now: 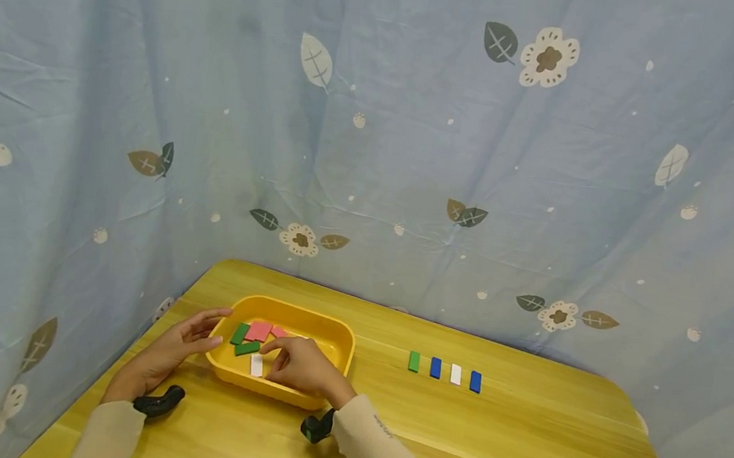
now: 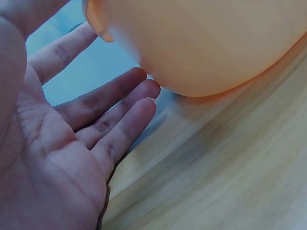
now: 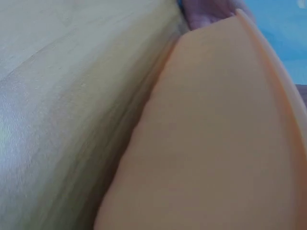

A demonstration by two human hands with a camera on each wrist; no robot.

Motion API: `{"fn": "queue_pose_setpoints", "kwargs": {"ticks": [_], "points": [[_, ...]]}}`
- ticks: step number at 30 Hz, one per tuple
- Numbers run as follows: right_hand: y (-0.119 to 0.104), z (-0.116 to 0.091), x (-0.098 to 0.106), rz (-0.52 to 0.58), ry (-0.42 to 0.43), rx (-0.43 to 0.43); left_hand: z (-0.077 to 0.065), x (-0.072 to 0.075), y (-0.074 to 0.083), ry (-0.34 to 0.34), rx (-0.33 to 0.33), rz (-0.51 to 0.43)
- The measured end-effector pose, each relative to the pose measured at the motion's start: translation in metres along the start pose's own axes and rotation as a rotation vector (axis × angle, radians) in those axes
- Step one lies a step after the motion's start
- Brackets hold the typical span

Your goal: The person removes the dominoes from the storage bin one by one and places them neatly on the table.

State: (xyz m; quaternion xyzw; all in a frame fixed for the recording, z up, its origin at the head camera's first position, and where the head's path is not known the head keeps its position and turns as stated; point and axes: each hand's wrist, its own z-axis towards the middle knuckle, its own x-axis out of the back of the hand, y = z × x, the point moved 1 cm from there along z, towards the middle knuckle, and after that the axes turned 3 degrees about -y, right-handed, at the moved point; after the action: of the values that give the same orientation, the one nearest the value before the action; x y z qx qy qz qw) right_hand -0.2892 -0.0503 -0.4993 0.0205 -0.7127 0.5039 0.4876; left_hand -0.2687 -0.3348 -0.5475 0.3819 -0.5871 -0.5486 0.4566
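A yellow plastic basket point(image 1: 281, 396) sits on the table with several flat tiles inside. Among them are a pink tile point(image 1: 260, 331), a green tile point(image 1: 248, 348) and a white tile point(image 1: 257, 365). My left hand point(image 1: 177, 347) is at the basket's left end, thumb and fingers spread around the rim; in the left wrist view, fingertips point(image 2: 139, 74) lie at its outer wall. Over the near wall, my right hand point(image 1: 305, 366) reaches in, index finger and thumb apart beside the white tile. Its palm hides part of the basket floor. No fingers of the right hand show in the right wrist view.
Right of the basket, tiles lie in a spaced row: a green one point(image 1: 414, 362), a blue one point(image 1: 435, 367), a white one point(image 1: 455, 374) and another blue one point(image 1: 475, 381). The wooden table point(image 1: 541, 434) meets a patterned curtain point(image 1: 411, 150) behind and at left.
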Motion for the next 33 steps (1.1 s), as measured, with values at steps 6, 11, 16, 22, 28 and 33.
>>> {"fn": "queue_pose_setpoints", "kwargs": {"ticks": [6, 11, 16, 22, 28, 33], "points": [[0.002, 0.007, -0.011, -0.019, -0.034, -0.030, 0.000, 0.002, -0.002, 0.006, 0.018, 0.009], [0.004, 0.009, -0.015, 0.006, -0.026, -0.061, 0.001, 0.001, -0.003, 0.006, 0.011, 0.005], [0.007, 0.012, -0.017, -0.001, -0.008, -0.060, 0.001, 0.001, -0.003, 0.004, 0.006, 0.005], [0.007, 0.014, -0.018, 0.008, 0.015, -0.067, 0.000, 0.000, -0.001, 0.003, 0.005, 0.010], [0.007, 0.017, -0.019, -0.011, 0.037, -0.079, 0.000, -0.001, 0.000, 0.016, 0.016, 0.009], [0.006, 0.017, -0.018, -0.037, 0.047, -0.083, 0.000, 0.000, 0.000, 0.020, 0.012, 0.002]]}}
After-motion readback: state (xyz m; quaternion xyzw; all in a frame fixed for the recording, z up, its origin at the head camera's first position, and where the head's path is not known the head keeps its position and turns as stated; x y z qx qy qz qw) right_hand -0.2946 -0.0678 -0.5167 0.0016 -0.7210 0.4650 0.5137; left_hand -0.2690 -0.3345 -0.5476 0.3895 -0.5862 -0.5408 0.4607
